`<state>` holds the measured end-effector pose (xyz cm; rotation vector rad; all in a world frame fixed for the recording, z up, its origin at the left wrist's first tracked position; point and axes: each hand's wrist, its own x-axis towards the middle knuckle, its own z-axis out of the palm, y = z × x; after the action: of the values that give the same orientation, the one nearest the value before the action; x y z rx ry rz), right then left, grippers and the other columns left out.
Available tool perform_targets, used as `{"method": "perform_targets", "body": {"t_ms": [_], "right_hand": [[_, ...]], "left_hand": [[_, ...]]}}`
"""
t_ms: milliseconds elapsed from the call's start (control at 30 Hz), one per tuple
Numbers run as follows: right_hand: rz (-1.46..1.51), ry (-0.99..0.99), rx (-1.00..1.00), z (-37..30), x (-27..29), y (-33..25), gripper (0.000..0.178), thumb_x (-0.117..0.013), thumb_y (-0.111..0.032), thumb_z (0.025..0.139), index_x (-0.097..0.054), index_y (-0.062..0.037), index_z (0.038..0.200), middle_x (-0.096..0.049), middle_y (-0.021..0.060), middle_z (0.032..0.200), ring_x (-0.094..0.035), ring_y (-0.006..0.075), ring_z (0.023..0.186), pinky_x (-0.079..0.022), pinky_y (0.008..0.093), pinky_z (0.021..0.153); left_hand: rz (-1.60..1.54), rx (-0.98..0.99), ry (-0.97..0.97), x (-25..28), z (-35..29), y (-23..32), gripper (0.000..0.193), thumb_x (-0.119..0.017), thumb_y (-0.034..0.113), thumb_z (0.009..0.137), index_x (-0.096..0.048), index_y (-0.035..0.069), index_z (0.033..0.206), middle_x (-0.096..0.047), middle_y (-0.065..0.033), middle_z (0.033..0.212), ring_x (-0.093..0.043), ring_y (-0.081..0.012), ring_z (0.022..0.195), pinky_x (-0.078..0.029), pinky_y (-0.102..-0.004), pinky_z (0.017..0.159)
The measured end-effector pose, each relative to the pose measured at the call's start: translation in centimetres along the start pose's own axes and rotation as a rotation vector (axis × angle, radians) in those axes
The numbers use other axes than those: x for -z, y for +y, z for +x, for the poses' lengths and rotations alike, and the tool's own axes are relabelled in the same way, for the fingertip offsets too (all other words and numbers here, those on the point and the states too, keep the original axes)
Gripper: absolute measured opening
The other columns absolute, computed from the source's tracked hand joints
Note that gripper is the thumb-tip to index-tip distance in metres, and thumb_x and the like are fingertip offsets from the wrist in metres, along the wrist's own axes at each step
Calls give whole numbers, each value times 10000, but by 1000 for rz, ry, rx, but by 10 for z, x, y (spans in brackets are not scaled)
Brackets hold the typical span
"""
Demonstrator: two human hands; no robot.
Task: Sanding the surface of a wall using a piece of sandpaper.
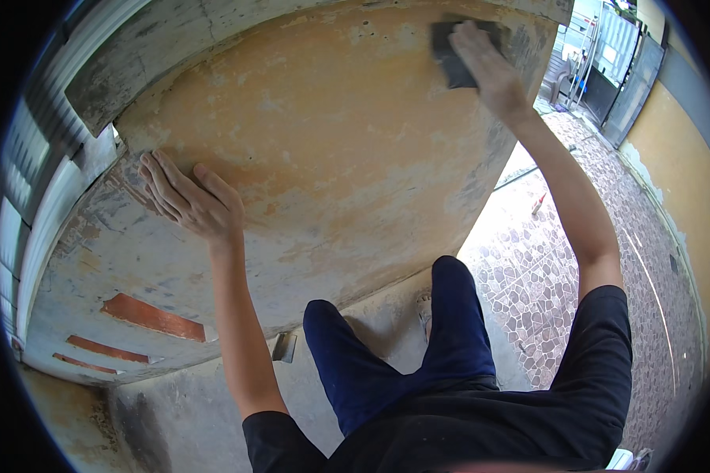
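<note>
Dark sheet [444, 59] lies under the fingers [465, 41] of the right hand [487, 72], the nearer one – they are stretched and close together, but whether they also pinch it, I cannot tell from the blur. Its long axis is also unclear. It is at the upper right of the wall [308, 134]; the left hand [196, 195], flat, fingers slightly parted, rests well apart – on the wall's left side

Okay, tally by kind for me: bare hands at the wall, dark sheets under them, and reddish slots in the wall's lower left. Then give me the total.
Bare hands: 2, the left hand and the right hand
Dark sheet: 1, under the right hand
Reddish slots: 3
Total: 6
</note>
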<state>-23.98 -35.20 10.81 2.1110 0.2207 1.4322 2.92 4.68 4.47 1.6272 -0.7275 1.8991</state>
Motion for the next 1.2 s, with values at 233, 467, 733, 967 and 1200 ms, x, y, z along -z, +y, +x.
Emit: {"method": "perform_targets", "body": {"t_ms": [233, 467, 733, 967, 1200], "right_hand": [[64, 59, -189, -11, -17, -21, 824, -640, 125, 738, -471, -36, 1529, -466, 112, 1594, -406, 314, 1494, -383, 462, 1232], [184, -30, 289, 74, -27, -91, 544, -590, -31, 928, -552, -65, 1469, -546, 62, 1537, -485, 237, 1450, -414, 411, 1220], [55, 63, -271, -39, -2, 18, 750, -642, 122, 773, -517, -41, 1494, -501, 129, 1563, -424, 316, 1480, -400, 465, 1220], [280, 29, 38, 59, -32, -109, 594, -591, -3, 913, -524, -84, 1498, -507, 75, 1569, -448, 255, 1474, -376, 425, 1244], [-15, -6, -214, -49, 9, 45, 585, -612, -4, 924, -526, -97, 1495, -468, 81, 1595, -478, 258, 1449, -436, 371, 1199]], "left_hand": [[35, 3, -1, -7, -6, 5, 559, -441, 298, 1091, -452, -81, 1501, -461, -260, 1527, -446, -413, 1428, -378, -525, 1154], [23, -7, -16, -2, -9, -7, 555, -450, 291, 1084, -458, -78, 1499, -464, -253, 1532, -448, -401, 1432, -364, -516, 1169], [37, -15, 29, -6, -4, 3, 549, -471, 275, 1074, -466, -78, 1494, -463, -246, 1545, -451, -394, 1433, -366, -504, 1166], [78, -23, -5, -5, -7, -4, 559, -459, 285, 1080, -450, -81, 1501, -464, -233, 1550, -451, -381, 1435, -364, -491, 1166], [70, -40, -31, -4, -7, -4, 571, -438, 305, 1091, -443, -89, 1503, -450, -244, 1552, -439, -385, 1449, -360, -498, 1172]]}}
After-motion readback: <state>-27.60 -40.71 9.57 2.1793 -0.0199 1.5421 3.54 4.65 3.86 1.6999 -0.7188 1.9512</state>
